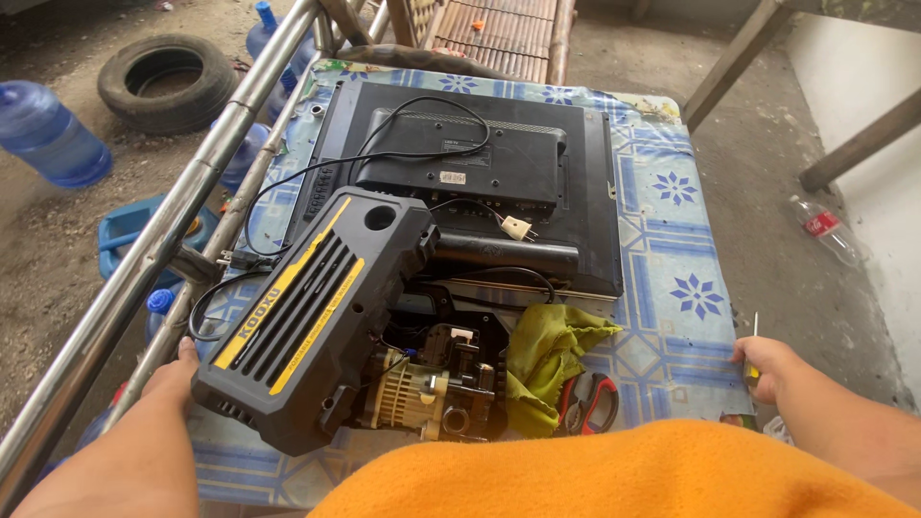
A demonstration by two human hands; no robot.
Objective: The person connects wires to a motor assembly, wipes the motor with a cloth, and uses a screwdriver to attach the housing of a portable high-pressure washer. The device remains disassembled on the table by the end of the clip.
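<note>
My left hand (176, 372) rests against the lower left end of a black and yellow machine cover (312, 307), which lies tilted over an opened machine with a motor and pump (432, 388). At the table's right edge, my right hand (767, 369) is closed around a thin screwdriver (754, 331) that points up. Behind the machine, a black flat-screen monitor (576, 182) lies face down with its cable (422, 144) looped across the back.
The table (672, 317) has a blue and white patterned cover. A green rag (547, 350) and red-handled pliers (590, 403) lie beside the motor. Metal rails (163, 240) run along the left. Water jugs (48, 134), a tyre (168, 82) and a plastic bottle (823, 228) lie on the ground.
</note>
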